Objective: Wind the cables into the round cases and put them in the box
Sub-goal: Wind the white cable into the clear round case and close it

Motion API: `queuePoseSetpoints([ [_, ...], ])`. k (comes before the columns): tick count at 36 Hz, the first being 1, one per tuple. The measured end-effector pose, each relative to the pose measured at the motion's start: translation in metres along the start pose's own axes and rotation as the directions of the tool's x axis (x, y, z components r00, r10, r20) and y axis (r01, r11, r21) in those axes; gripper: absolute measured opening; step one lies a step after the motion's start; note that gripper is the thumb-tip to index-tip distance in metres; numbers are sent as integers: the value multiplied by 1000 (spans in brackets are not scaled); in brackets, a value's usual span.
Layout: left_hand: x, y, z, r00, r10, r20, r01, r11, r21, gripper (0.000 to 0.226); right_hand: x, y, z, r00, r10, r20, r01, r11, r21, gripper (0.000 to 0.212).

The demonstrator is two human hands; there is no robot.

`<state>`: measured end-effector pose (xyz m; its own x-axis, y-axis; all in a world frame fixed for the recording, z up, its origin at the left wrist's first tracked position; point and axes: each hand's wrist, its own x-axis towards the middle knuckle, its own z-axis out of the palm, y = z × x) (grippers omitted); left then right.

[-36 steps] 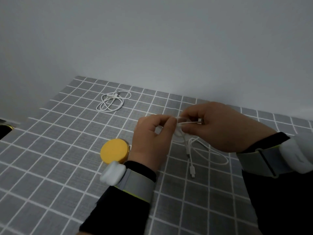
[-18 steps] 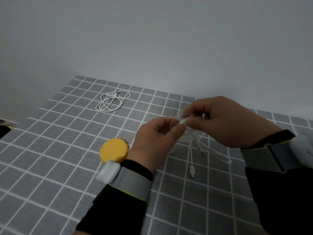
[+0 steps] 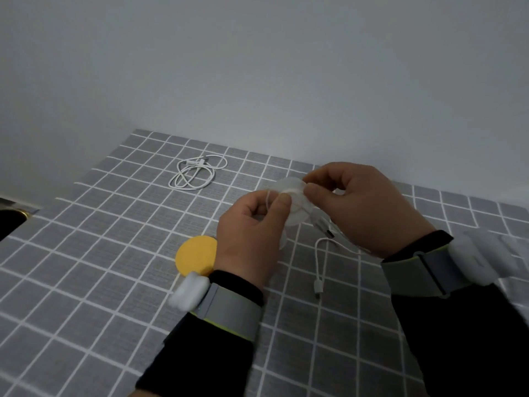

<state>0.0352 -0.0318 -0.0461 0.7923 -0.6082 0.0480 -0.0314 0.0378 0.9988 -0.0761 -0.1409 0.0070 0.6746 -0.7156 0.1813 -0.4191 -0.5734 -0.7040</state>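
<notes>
- Here, a little right of the frame's centre, both hands are raised above the grey checked tablecloth (image 3: 86, 282) and meet around a clear round case (image 3: 296, 209).
- The left hand (image 3: 249, 233) has its fingers curled. Its thumb presses on the near face of the case and its forefinger is tucked behind, so it grips the case from the left.
- The right hand (image 3: 366, 207) pinches the case's upper right edge between thumb and forefinger, with its other fingers curled beneath.
- A white cable (image 3: 317, 253) is at the case, with a thin strand showing by the left thumb.
- The rest of that cable falls out from under the right hand and loops down onto the cloth. It ends in a plug (image 3: 318, 289) lying flat, lower right of centre.
- Which fingers actually pin the cable to the case is hard to make out, because the case is translucent and blurred.
- A yellow round case (image 3: 194, 255) lies flat on the cloth just left of the left wrist, which partly hides it.
- A second cable (image 3: 194, 176), white and loosely coiled, lies on the cloth up and left of centre, well apart from the hands.
- Each wrist wears a grey strap (image 3: 229, 310) with a white block, over a black sleeve.
- A plain pale wall (image 3: 257, 67) fills the upper part of the frame.
- A dark object (image 3: 11, 219) with a brass-coloured rim sits at the left edge.
</notes>
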Motion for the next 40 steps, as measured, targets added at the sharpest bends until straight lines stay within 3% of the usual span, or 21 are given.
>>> queuePoseSetpoints([
  [3,4,0,-3,996,-17,-88,15,1000,-18,17,-1,0,6,999,33,-2,-33,999,39,9],
  [7,6,0,-4,988,-34,-148,26,998,-56,24,0,3,20,993,120,7,-118,968,221,8],
  [13,7,-1,-6,985,-72,-160,56,993,-101,24,-4,-4,34,951,267,157,-307,750,586,14],
  [18,6,1,-3,989,-99,-109,78,980,-181,19,-3,-2,34,944,285,167,-326,714,619,15],
  [23,5,2,3,995,-95,-7,90,958,-271,12,1,3,21,983,181,-16,-159,902,401,8],
  [27,4,-3,7,995,38,88,-20,982,-190,36,0,2,-3,999,13,-47,-9,996,94,7],
  [29,3,-6,7,984,104,146,-83,987,-140,41,-2,-1,-12,999,-54,-1,54,996,-64,8],
  [33,1,-10,7,954,169,248,-175,985,2,30,-6,-5,-24,992,-98,85,116,962,-247,7],
  [40,3,-14,8,957,153,246,-172,983,58,12,-6,-6,-22,991,-91,94,119,923,-365,13],
])
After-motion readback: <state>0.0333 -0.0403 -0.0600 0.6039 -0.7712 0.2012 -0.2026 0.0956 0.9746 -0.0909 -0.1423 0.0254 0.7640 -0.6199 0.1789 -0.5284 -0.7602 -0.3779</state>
